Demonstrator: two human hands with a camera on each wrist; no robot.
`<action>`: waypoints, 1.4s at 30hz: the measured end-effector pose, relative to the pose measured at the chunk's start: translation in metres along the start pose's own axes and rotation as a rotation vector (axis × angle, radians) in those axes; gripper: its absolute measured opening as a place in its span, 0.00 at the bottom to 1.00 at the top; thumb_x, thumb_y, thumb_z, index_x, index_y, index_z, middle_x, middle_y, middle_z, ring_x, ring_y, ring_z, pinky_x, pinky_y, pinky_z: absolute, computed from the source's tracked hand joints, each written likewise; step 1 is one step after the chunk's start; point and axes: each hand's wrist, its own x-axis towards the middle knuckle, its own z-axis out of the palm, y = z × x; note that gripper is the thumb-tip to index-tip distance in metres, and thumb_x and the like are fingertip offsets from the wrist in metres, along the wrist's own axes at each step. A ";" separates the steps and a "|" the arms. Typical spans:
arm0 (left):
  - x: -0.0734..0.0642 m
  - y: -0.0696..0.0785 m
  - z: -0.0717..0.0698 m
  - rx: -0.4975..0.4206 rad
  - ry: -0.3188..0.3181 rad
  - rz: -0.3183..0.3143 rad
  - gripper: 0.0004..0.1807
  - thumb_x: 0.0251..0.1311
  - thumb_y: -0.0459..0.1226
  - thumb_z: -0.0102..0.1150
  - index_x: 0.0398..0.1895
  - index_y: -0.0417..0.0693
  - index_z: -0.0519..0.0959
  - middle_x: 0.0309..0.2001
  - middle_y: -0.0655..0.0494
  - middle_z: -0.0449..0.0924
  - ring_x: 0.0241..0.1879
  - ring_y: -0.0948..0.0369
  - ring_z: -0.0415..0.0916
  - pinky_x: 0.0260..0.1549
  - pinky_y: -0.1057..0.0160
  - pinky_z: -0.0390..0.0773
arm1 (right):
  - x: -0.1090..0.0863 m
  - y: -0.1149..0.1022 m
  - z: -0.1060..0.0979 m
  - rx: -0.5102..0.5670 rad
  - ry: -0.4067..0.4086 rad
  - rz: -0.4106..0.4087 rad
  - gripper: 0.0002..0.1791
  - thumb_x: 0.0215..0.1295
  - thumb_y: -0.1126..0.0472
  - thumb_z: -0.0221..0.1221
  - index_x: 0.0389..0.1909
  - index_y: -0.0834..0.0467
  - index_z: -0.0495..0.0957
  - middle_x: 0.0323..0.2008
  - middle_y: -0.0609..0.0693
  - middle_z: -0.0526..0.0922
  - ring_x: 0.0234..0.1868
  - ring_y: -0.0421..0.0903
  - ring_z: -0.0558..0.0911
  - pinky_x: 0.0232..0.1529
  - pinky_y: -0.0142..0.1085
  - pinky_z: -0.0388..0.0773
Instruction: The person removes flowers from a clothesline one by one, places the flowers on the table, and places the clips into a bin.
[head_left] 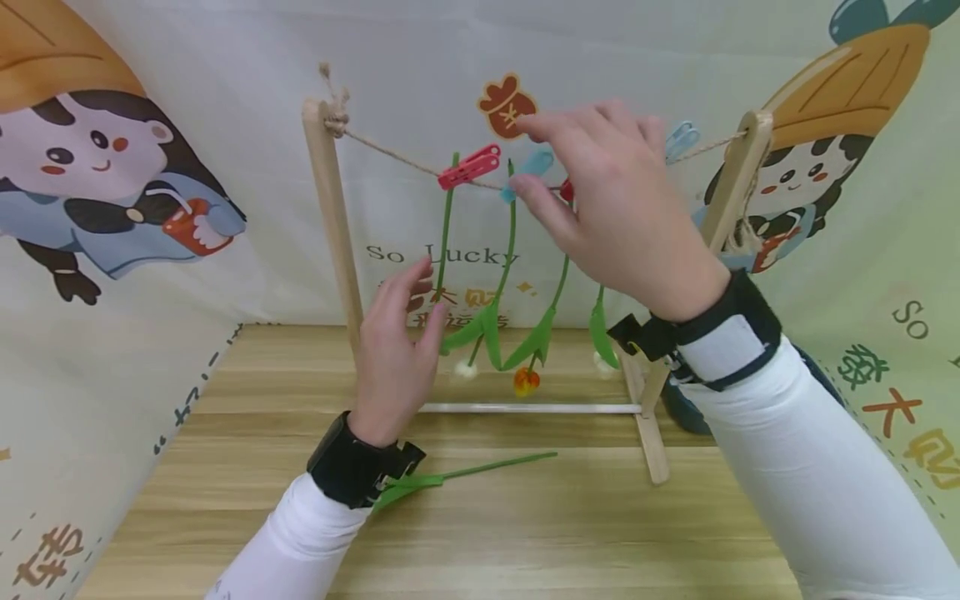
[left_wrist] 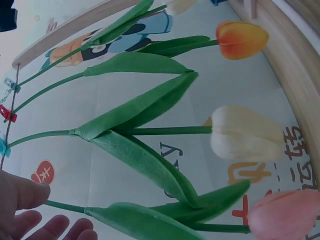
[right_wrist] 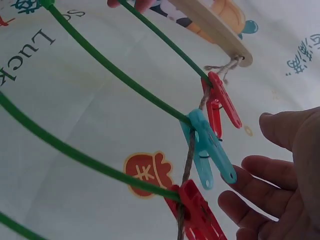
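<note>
My left hand (head_left: 397, 350) is beside the stem of the pink tulip (left_wrist: 284, 217), thumb and fingers apart around it. A red clothespin (head_left: 468, 167) clips that stem to the twine (head_left: 397, 156), so the tulip hangs head down. My right hand (head_left: 618, 204) is raised over the twine with fingers spread; its fingertips are close to a light blue clothespin (right_wrist: 209, 147), which clips a white tulip (left_wrist: 245, 132). Further along, another red clothespin (right_wrist: 197, 212) clips an orange tulip (left_wrist: 242, 40). A second light blue clothespin (head_left: 681, 142) is near the right post.
Wooden posts (head_left: 330, 217) hold up the twine, with a white rod (head_left: 525, 408) joining them low down. Another green stem (head_left: 498, 464) lies on the wood-grain tabletop (head_left: 525, 533), partly behind my left wrist. A printed cloth (head_left: 420, 50) stands close behind.
</note>
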 end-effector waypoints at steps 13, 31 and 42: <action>0.008 -0.006 0.006 -0.020 -0.028 -0.054 0.19 0.66 0.26 0.57 0.60 0.40 0.77 0.45 0.49 0.81 0.41 0.58 0.79 0.40 0.64 0.80 | 0.023 -0.008 0.020 -0.058 -0.102 0.018 0.18 0.76 0.54 0.52 0.56 0.59 0.80 0.50 0.50 0.82 0.54 0.52 0.72 0.52 0.49 0.58; 0.006 -0.008 0.002 0.022 -0.012 -0.023 0.18 0.65 0.25 0.58 0.58 0.40 0.78 0.43 0.49 0.81 0.41 0.59 0.78 0.40 0.64 0.80 | 0.021 -0.008 0.025 0.017 -0.001 0.025 0.11 0.74 0.57 0.55 0.47 0.59 0.82 0.46 0.48 0.83 0.52 0.51 0.70 0.55 0.49 0.53; 0.005 -0.005 -0.002 0.038 -0.019 -0.030 0.18 0.63 0.24 0.58 0.57 0.39 0.78 0.44 0.49 0.81 0.40 0.58 0.78 0.39 0.64 0.80 | 0.020 -0.005 0.026 0.068 0.020 0.037 0.11 0.74 0.57 0.56 0.47 0.59 0.82 0.45 0.49 0.83 0.52 0.50 0.69 0.55 0.46 0.52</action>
